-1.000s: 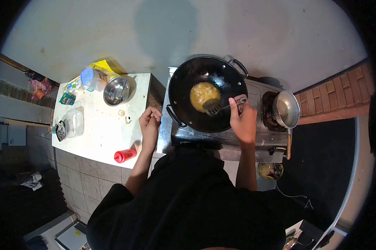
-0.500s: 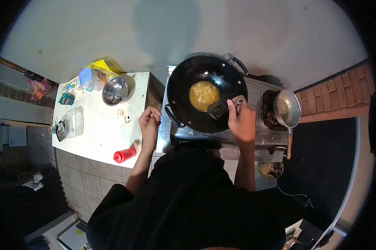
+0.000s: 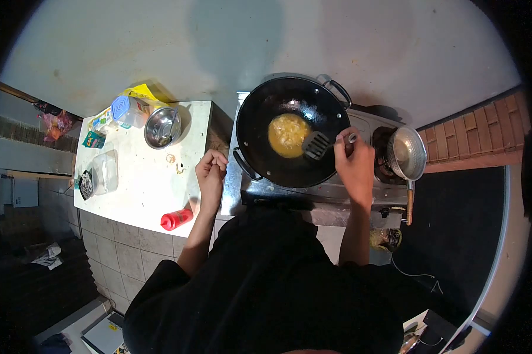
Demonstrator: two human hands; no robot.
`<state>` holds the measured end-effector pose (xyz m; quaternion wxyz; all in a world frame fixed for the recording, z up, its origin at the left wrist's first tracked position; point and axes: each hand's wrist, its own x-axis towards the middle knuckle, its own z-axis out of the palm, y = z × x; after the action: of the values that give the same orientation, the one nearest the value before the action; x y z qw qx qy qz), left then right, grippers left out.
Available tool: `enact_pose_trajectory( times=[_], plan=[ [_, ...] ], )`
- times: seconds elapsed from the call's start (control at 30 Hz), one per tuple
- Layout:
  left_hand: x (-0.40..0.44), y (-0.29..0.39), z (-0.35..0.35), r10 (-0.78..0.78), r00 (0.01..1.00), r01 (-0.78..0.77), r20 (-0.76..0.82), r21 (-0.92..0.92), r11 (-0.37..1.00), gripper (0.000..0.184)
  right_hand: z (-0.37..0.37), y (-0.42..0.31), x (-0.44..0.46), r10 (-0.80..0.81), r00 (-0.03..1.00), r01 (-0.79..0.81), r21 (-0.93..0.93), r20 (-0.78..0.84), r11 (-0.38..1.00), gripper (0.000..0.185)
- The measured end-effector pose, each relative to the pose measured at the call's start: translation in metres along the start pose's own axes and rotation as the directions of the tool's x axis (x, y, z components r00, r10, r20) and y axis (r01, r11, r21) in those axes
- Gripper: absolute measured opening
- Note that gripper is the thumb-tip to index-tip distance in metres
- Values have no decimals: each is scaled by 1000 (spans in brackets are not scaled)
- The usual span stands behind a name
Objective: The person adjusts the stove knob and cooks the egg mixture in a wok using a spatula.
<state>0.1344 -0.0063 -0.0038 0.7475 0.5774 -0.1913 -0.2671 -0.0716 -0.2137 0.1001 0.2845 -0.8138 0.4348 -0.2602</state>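
Note:
My right hand (image 3: 356,165) is closed around the handle of a slotted spatula (image 3: 316,146), whose dark head is over the right edge of the egg mixture. The yellow, bubbling egg mixture (image 3: 289,134) lies at the bottom of a large black wok (image 3: 260,100), which stands on the stove with a loop handle at each side. To the left of the wok, my left hand (image 3: 210,170) hovers with its fingers curled in and nothing visible in them. It is between the stove and the white table.
A dented metal saucepan (image 3: 418,154) with a wooden handle sits on the right burner. The white table (image 3: 142,203) holds a steel bowl (image 3: 154,127), a blue-lidded container (image 3: 130,112), a clear plastic tray (image 3: 105,172) and a red bottle (image 3: 176,219). A wall rises behind the stove.
My right hand has moved right with the spatula, and the spatula's head has shifted slightly up and to the right. My left hand has barely moved.

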Motion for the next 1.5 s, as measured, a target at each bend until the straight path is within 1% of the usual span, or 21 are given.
enact_pose_trajectory(
  times=[0.03,0.1,0.23,0.3,0.43,0.5,0.63,0.7,0.83,0.9,1.03,1.13,1.23,1.3,1.33,1.5],
  plan=[
    [0,0,0,6,1000,-6,1,6,1000,26,-1,0,3,2,1000,-2,-1,-1,1000,15],
    [0,-1,-1,14,1000,-15,2,12,1000,26,-3,-1,10,-47,999,46,-67,-16,997,15],
    [-1,-1,-4,10,1000,-10,0,-5,1000,26,4,9,22,-98,994,95,-54,-50,994,15],
    [-1,0,-3,5,1000,-5,-5,-14,1000,26,5,11,28,-104,994,105,-48,25,993,15],
    [-2,0,-6,9,1000,-10,-14,-33,999,26,0,-3,28,-124,992,124,-56,18,991,16],
    [-2,-1,-6,15,1000,-16,-12,-34,999,26,-4,-9,25,-57,998,57,-6,6,998,17],
    [-2,0,-4,-7,1000,7,-19,-33,999,26,2,-4,21,-99,995,98,-55,-23,994,18],
    [-2,1,-4,-13,1000,12,-20,-30,999,26,4,-1,18,-54,998,56,-79,29,995,19],
    [-1,-2,-4,-4,1000,4,-19,-2,1000,26,7,-3,16,-61,995,67,-82,75,994,21],
    [0,-2,-3,-4,1000,4,-22,-4,1000,26,5,-10,14,15,995,-13,-17,100,1000,24],
    [-1,-2,-4,-6,1000,6,-17,-23,1000,25,6,-10,8,9,997,-9,0,75,1000,24],
    [-1,-2,-3,-4,1000,3,-11,-27,1000,25,6,-10,6,-22,997,23,-11,77,1000,24],
    [-1,-3,-4,-3,1000,3,-8,-31,1000,25,5,-11,5,-12,997,11,11,82,1000,26],
    [-2,-4,-5,-7,1000,7,-8,-32,999,25,4,-13,4,41,998,-42,29,42,999,29],
    [-1,-4,-5,1,1000,-1,-8,-29,1000,25,5,-13,4,43,998,-44,29,43,999,29],
    [-2,-4,-4,3,1000,-3,-7,-15,1000,25,10,-6,5,-9,998,11,-32,54,999,30]
  ],
)
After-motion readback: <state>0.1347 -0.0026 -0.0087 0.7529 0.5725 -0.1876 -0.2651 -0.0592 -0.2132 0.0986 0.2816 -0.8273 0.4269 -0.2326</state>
